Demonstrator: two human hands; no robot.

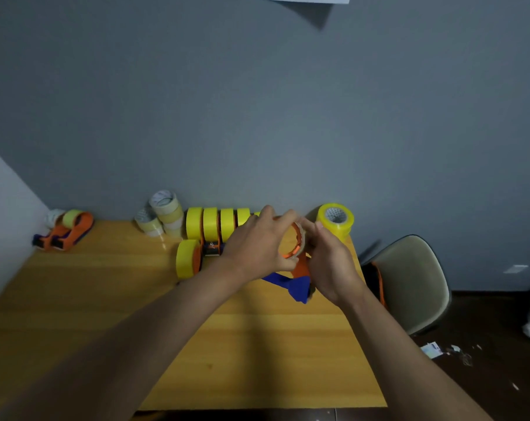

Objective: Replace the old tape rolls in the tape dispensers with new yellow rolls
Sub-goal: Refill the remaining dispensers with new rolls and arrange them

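Above the wooden table, both hands, left and right, grip an orange tape dispenser.

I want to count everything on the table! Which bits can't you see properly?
- Head view: row of yellow rolls, right end hidden behind the left hand.
- Held dispenser: its ring mostly covered by both hands; right hand.
- Label inside the loose yellow roll: too small.
- Chair: the table hides part.

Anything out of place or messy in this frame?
Yes: scraps of paper lie scattered on the dark floor right of the table, below the chair. On the table itself nothing looks spilled or damaged.
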